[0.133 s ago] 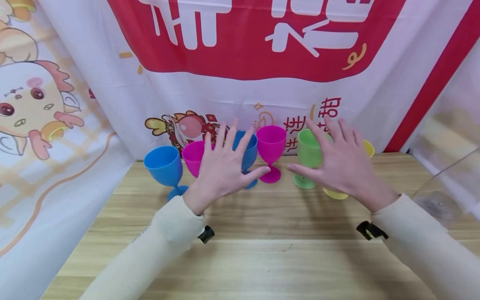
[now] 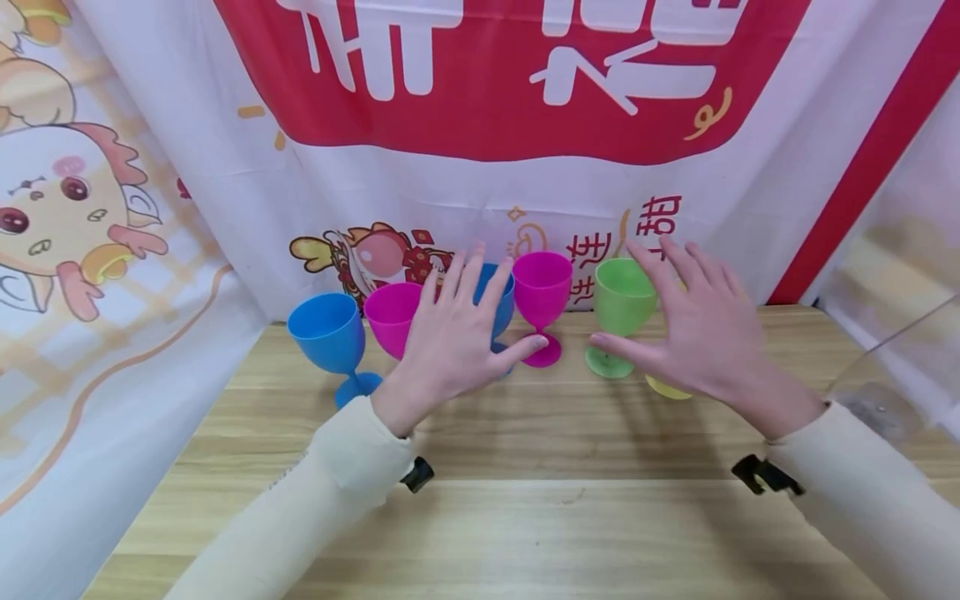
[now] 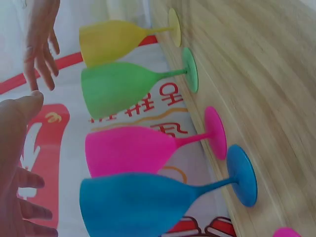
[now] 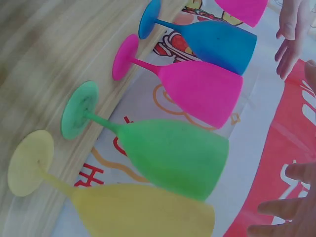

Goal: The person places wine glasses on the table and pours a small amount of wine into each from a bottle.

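Several plastic goblets stand in a row at the back of the wooden table (image 2: 525,508): blue (image 2: 328,333), magenta (image 2: 390,312), a second blue (image 2: 504,304), a second magenta (image 2: 542,292), green (image 2: 622,300) and yellow (image 2: 666,388). My left hand (image 2: 461,333) hovers with fingers spread in front of the second blue goblet and holds nothing. My right hand (image 2: 697,325), also spread, hides most of the yellow goblet. The left wrist view shows the yellow (image 3: 111,42), green (image 3: 118,89), magenta (image 3: 128,148) and blue (image 3: 133,205) goblets. The right wrist view shows yellow (image 4: 143,212), green (image 4: 173,153), magenta (image 4: 202,91) and blue (image 4: 217,42).
A printed cloth banner (image 2: 487,92) hangs right behind the goblets and wraps the left side. A clear plastic piece (image 2: 873,408) lies at the table's right edge. Bare wood stretches between the goblets and the near edge.
My right hand has slid right and a little toward me, uncovering more of the green goblet. My left hand has shifted slightly right.
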A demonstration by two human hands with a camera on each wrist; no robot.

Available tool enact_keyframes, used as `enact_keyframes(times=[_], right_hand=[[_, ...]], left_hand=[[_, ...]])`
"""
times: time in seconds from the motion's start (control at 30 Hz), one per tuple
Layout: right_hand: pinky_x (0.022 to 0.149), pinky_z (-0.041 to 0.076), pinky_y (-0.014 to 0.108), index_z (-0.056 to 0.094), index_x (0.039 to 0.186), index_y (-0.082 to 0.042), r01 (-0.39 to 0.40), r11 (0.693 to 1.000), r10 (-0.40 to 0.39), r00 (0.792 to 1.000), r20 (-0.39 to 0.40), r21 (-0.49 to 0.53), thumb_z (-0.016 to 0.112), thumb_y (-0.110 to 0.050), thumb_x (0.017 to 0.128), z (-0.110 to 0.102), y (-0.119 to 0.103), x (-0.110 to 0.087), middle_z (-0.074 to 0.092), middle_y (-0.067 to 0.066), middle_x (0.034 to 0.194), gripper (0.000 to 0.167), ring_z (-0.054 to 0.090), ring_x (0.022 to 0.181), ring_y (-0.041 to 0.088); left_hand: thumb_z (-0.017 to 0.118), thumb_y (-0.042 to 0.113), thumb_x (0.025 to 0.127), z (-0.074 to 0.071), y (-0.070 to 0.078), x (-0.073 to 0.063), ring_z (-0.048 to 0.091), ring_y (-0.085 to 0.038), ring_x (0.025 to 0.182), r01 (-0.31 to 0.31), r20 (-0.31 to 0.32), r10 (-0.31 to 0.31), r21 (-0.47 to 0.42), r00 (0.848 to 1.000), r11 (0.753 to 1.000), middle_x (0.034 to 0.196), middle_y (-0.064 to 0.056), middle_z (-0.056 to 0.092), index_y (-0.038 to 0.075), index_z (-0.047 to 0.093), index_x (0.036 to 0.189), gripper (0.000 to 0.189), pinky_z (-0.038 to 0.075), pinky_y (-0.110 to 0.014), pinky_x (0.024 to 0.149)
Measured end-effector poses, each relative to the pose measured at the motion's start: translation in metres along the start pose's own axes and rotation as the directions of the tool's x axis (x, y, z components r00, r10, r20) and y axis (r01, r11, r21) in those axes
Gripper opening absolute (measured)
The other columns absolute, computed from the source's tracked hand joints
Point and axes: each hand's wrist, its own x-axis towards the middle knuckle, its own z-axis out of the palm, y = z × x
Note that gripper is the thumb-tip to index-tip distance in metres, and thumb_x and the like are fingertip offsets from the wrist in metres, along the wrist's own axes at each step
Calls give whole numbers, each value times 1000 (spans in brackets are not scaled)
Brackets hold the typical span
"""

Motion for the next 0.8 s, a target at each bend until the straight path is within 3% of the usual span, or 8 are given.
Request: enact_keyframes(times=[0.13,0.23,0.47,0.53,0.63,0.7,0.77,0.8], right_hand=[[107,42,77,37,166,-25,29,999,-25,994,-108,32,83,-65,76,-7,9,-15,44,23,164,108,45,146,51],[102,45,78,41,164,-20,12,996,3,989,-151,94,86,-58,77,-13,17,-25,50,22,161,105,51,141,52],[108,37,79,35,167,-20,-143,954,174,980,-98,263,85,-44,87,-26,37,-54,47,24,163,97,45,141,53],[121,42,52,37,166,-20,-179,940,222,968,-121,289,87,-39,87,-28,45,-64,49,24,162,95,47,140,50],[109,36,8,38,165,-28,-224,917,288,944,-160,330,86,-35,89,-31,56,-79,53,21,160,90,51,145,9],[93,24,-4,39,164,-33,-254,893,338,924,-180,372,85,-31,90,-31,62,-88,53,18,160,87,47,143,-7],[96,27,-4,38,163,-36,-275,866,379,906,-189,417,83,-27,93,-30,69,-96,52,11,162,84,40,135,-22],[98,27,-4,36,164,-38,-297,854,403,897,-183,426,81,-26,95,-29,72,-100,50,6,165,83,40,138,-19]], left_hand=[[61,78,90,2,9,-1,37,-40,157,-81,-110,79,-16,991,997,170,-17,37,15,35,166,103,35,-62,127],[65,75,90,2,17,-1,44,-38,153,-125,-183,114,-47,977,991,166,-17,44,11,41,162,100,41,-56,124],[71,66,91,-1,40,2,48,-31,151,-155,-187,113,-225,976,962,162,-13,51,9,48,158,91,46,-51,121],[71,65,92,-2,47,4,49,-28,149,-154,-180,105,-288,978,945,161,-11,52,10,49,157,88,47,-49,121],[72,61,93,-1,58,8,52,-24,147,-135,-154,79,-403,985,905,159,-7,54,13,49,157,84,49,-46,120],[72,59,93,0,66,11,52,-22,146,-104,-115,55,-481,992,870,158,-5,55,15,49,157,81,50,-45,118],[73,57,94,4,73,15,52,-21,144,-67,-70,34,-556,997,829,156,-3,56,16,48,157,78,51,-45,117],[72,56,95,5,77,16,51,-20,144,-48,-45,26,-588,999,808,156,-2,55,17,48,157,77,52,-46,116]])
